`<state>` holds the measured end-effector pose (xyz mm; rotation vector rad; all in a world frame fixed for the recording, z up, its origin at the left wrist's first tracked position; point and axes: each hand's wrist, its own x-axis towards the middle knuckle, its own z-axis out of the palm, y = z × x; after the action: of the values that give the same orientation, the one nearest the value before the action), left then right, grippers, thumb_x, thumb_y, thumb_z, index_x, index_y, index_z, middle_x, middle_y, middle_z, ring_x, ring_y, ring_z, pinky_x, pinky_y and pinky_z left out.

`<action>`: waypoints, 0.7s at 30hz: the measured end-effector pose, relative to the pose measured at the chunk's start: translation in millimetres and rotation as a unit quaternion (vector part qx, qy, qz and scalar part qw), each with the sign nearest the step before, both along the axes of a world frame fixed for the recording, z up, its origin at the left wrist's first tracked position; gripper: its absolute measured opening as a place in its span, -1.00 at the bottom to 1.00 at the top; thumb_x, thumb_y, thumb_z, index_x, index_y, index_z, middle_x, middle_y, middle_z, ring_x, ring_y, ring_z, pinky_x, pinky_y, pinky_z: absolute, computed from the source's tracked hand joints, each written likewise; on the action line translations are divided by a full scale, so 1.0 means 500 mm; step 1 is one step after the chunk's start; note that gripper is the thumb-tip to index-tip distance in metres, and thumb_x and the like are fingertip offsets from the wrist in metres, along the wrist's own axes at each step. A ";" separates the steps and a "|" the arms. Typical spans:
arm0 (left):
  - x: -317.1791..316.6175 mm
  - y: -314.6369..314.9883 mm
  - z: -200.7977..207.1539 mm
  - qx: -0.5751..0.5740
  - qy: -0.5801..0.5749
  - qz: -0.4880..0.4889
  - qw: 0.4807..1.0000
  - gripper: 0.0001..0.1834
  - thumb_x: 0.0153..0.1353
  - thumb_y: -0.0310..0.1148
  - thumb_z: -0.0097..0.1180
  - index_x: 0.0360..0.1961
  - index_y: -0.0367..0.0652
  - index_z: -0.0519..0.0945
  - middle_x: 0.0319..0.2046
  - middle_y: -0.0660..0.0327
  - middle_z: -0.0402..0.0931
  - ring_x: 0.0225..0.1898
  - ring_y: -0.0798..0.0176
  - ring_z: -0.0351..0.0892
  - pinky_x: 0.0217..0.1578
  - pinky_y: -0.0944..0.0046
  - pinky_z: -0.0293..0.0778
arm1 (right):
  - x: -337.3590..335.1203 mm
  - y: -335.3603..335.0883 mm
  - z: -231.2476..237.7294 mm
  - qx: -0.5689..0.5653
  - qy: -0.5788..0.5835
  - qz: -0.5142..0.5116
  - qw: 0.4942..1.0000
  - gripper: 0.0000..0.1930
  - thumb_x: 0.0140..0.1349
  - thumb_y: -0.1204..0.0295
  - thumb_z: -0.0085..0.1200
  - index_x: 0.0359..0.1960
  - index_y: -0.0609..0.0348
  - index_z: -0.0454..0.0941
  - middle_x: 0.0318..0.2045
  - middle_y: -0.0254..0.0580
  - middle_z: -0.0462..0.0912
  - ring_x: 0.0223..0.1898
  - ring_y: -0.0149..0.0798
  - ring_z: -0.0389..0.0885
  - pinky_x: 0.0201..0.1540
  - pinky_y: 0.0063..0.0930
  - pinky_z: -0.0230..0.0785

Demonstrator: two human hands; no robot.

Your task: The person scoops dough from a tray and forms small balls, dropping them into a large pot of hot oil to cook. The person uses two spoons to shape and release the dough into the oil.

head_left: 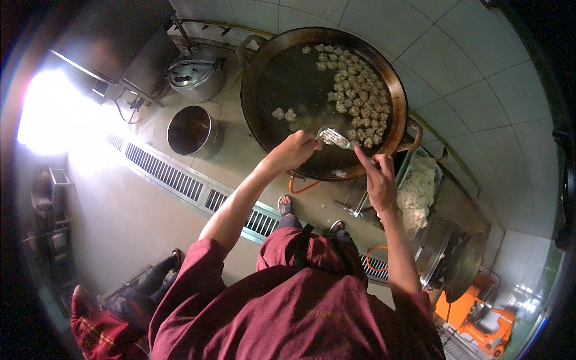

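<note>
Over the near edge of a big round wok (398,105), my left hand (294,150) is closed on a small round spoon (324,130), its bowl partly hidden. My right hand (380,182) grips a metal fork (341,141), index finger stretched along it. The fork's tines meet the spoon, with some pale paste (329,138) between them. Many pale lumpy balls (359,90) crowd the right side of the wok in dark liquid. Separate from these, a few balls (284,114) float at the left. Beside my right hand stands a tray of pale paste (418,191).
Left of the wok stand an open metal pot (191,131) and a lidded pot (197,73). A floor drain grate (162,170) runs behind me. An orange hose (300,187) hangs under the wok. Another person in red (108,324) sits at lower left. Orange equipment (477,318) stands lower right.
</note>
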<state>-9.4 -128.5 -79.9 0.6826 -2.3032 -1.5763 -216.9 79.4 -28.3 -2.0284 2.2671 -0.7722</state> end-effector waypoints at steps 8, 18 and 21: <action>-0.062 -0.066 -0.104 -0.033 -0.150 0.005 0.988 -0.63 0.33 -0.26 0.03 -0.07 -0.36 0.67 -0.17 -0.26 0.70 -0.03 -0.28 0.71 -0.11 -0.11 0.59 | -0.023 -0.052 -0.100 0.069 0.072 0.013 0.995 -0.29 0.34 0.70 0.01 0.47 -0.32 0.45 -0.17 -0.15 0.43 -0.10 -0.04 0.46 0.05 -0.14 0.45; -0.022 -0.120 -0.158 -0.307 -0.260 -0.052 0.914 -0.73 0.27 -0.38 0.06 -0.14 -0.22 0.75 -0.14 -0.15 0.73 -0.05 -0.18 0.74 -0.10 -0.02 0.64 | 0.000 -0.055 -0.230 0.110 -0.036 -0.081 0.990 -0.33 0.36 0.68 -0.01 0.46 -0.25 0.46 -0.18 -0.09 0.43 -0.16 -0.03 0.45 -0.07 -0.16 0.42; 0.051 -0.117 -0.131 -0.292 -0.246 0.054 0.923 -0.72 0.29 -0.44 0.02 -0.14 -0.17 0.78 -0.12 -0.12 0.74 -0.05 -0.16 0.74 -0.07 0.00 0.65 | -0.008 0.020 -0.197 0.026 -0.185 -0.113 0.976 -0.42 0.50 0.61 -0.07 0.48 -0.27 0.43 -0.34 -0.10 0.37 -0.28 -0.08 0.42 -0.09 -0.16 0.40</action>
<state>16.0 -187.1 -145.5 1.0966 -2.8181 -0.6329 -221.0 89.5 -126.9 -1.4664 2.2856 -0.9944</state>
